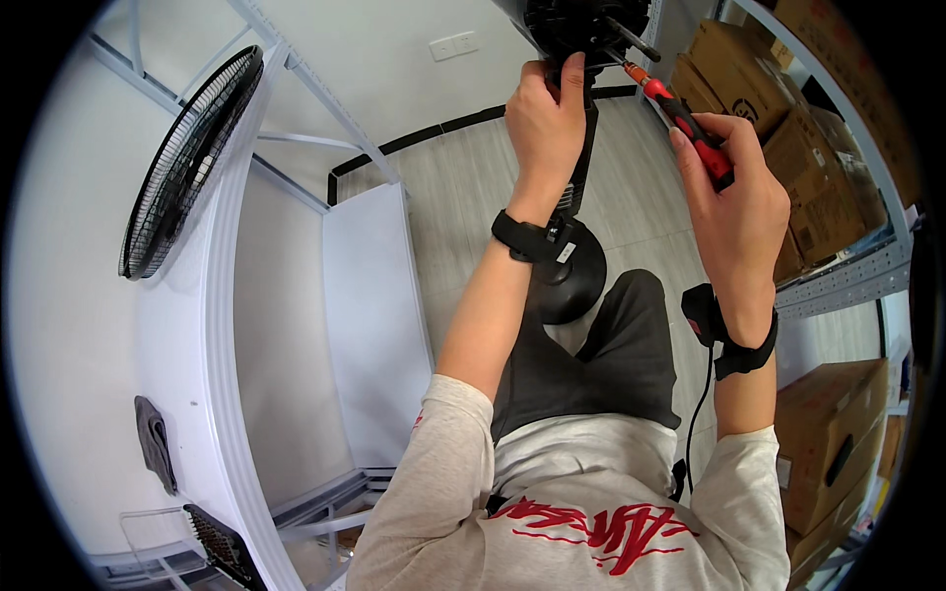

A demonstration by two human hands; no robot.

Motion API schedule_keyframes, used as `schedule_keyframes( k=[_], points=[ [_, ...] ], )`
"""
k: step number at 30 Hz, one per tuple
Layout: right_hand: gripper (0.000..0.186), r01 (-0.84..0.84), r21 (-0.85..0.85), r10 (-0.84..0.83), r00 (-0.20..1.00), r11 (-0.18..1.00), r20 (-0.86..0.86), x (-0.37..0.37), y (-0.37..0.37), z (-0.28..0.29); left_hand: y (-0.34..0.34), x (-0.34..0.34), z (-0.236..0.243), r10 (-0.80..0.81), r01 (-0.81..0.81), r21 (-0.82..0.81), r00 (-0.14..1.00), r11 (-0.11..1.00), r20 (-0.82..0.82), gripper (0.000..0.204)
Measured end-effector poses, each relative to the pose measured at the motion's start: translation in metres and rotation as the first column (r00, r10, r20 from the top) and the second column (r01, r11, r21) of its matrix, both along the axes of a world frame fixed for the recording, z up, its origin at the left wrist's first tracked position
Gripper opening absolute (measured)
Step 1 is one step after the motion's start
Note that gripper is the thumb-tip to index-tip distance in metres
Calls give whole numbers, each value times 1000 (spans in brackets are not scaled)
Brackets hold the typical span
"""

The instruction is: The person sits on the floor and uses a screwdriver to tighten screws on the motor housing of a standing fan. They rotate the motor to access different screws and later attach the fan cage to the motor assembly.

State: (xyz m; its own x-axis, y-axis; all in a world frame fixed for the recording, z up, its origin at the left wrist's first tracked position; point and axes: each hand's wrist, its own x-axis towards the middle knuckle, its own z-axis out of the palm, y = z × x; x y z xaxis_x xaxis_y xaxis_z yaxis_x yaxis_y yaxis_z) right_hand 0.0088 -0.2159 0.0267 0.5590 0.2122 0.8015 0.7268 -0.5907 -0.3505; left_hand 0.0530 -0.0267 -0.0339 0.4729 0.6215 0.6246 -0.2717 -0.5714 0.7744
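Note:
At the top of the head view is the dark motor head of a pedestal fan, with a metal shaft sticking out of it. Its black pole runs down to a round black base on the floor. My left hand is closed on the underside of the motor head, thumb up; its fingertips are partly hidden. In my right hand is a red and black screwdriver, held by its handle. The screwdriver's tip points up and left at the motor head, close to the shaft; whether it sits in a screw I cannot tell.
On the white shelf to my left lie a round black fan grille, a grey cloth and a black mesh item. Cardboard boxes fill the rack on my right. A black cable hangs from my right wrist strap.

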Motion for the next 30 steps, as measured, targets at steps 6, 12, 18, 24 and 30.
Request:
schedule_keyframes(
  k=[6, 12, 18, 24, 30],
  points=[
    [18, -7, -41, 16, 975, 999, 220, -1, 5, -9, 4, -8, 6, 77, -59, 158, 991, 986, -112, 50],
    [19, -30, -11, 32, 974, 999, 223, 0, 1, -13, 7, -15, 10, 124, -97, 200, 984, 975, -127, 51],
    [20, -39, 2, 38, 984, 999, 173, -4, -5, -11, 5, -16, 11, 127, -101, 186, 984, 977, -129, 51],
    [20, -46, 20, 43, 991, 999, 129, -6, -9, -15, 6, -14, 6, 153, -127, 271, 985, 954, -77, 49],
    [21, -53, 50, 46, 989, 997, 142, -6, -12, -20, 5, -17, 11, 147, -130, 268, 988, 955, -43, 47]
  ],
)
